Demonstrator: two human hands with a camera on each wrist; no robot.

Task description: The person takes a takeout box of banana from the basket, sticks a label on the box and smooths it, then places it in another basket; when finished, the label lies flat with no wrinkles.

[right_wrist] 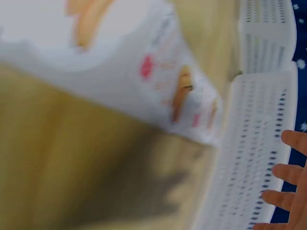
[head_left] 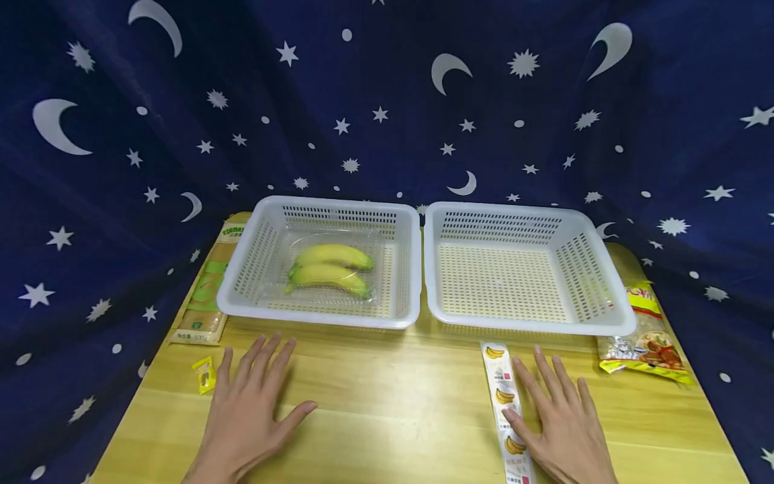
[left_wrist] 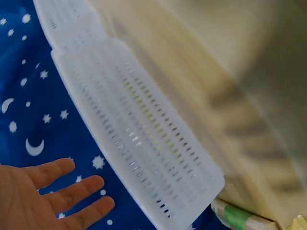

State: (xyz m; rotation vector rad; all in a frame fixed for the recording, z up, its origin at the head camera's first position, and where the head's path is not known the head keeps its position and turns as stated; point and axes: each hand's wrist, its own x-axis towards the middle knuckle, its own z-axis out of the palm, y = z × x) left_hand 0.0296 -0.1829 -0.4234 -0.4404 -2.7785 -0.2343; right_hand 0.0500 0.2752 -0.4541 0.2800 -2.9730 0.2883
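Note:
My left hand (head_left: pixel 248 403), fingers spread and straight, is over the front left of the wooden table, holding nothing. Spread out likewise at the right is my right hand (head_left: pixel 559 420), its thumb overlapping a strip of banana stickers (head_left: pixel 504 403) in the head view. Beyond the left hand, a white basket (head_left: pixel 320 321) contains a clear plastic box (head_left: pixel 376 269) with two bananas (head_left: pixel 329 279) inside. A second white basket (head_left: pixel 532 325) stands beside it, beyond the right hand. In the left wrist view the left fingers (left_wrist: pixel 79 191) show straight; the right fingers (right_wrist: pixel 283 172) appear at the edge of the right wrist view.
A small yellow packet (head_left: pixel 204 374) lies left of the left hand. A long brown-and-green package (head_left: pixel 205 296) lies along the left table edge. At the right edge is a yellow-and-red food bag (head_left: pixel 643 336), partly behind the right basket. A dark blue star-patterned cloth (head_left: pixel 387 81) hangs behind.

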